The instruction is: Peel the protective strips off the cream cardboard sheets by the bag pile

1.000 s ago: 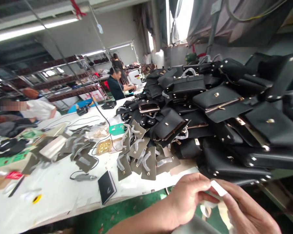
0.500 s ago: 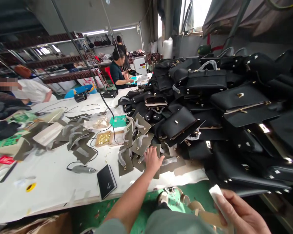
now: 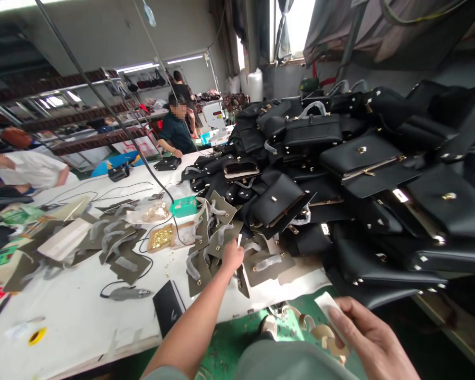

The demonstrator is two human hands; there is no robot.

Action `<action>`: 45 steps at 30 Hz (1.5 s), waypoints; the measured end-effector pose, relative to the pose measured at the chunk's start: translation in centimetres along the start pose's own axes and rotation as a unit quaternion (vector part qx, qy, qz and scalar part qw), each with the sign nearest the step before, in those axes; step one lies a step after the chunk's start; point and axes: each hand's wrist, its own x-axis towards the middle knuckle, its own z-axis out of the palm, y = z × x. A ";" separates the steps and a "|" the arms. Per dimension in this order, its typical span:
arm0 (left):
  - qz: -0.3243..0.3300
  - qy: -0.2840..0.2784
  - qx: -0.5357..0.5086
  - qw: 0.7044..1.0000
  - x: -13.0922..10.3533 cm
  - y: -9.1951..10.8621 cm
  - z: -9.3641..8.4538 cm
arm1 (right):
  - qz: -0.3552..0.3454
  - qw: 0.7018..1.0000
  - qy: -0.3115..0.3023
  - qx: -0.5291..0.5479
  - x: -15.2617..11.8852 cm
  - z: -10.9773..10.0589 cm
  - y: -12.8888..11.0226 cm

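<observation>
My left hand is closed at the front edge of a spread of olive-grey leather bag panels, several with plastic-wrapped handles and gold clasps. It grips one leather panel, tilted nearly edge-on; a small pale edge shows above the fingers. At the lower right, my right hand pinches a white strip between thumb and fingers, clear of the table. The strip's lower end is hidden by the hand.
Black handbags are heaped along the right. On the white table are a box of gold fittings, a green box, a corded grey tool, a black notebook and yellow tape. Co-workers sit beyond.
My left hand has gone from spread fingers over the panels to a closed grip, and a panel beneath it has tilted up. The right hand still holds the white strip. The view has shifted rightward.
</observation>
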 end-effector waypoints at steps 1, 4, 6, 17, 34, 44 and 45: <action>0.008 -0.008 -0.038 0.999 -1.1 0.2 -1.1 | -0.009 1.000 -0.007 0.011 0.3 0.1 -0.2; 0.043 -0.045 -0.143 0.988 -5.5 1.7 -3.5 | -0.035 0.997 -0.051 0.041 1.5 0.6 -1.2; 0.056 -0.068 -0.209 0.974 -8.6 3.5 -4.1 | -0.059 0.993 -0.084 0.059 2.6 1.1 -1.9; 0.140 -0.175 -0.408 0.885 -17.4 15.0 -2.4 | -0.148 0.986 -0.055 0.051 4.2 -0.1 -3.3; 0.035 -0.105 -0.403 0.908 -17.0 22.2 6.4 | -0.296 0.891 0.187 -0.290 1.9 -5.5 -0.9; -0.075 -0.209 -0.479 0.849 -12.5 20.0 7.2 | -0.114 0.991 0.063 0.007 -0.6 -5.8 0.7; -0.080 -0.220 -0.479 0.846 -12.7 19.3 7.1 | -0.094 0.993 0.058 0.041 -0.3 -6.2 1.0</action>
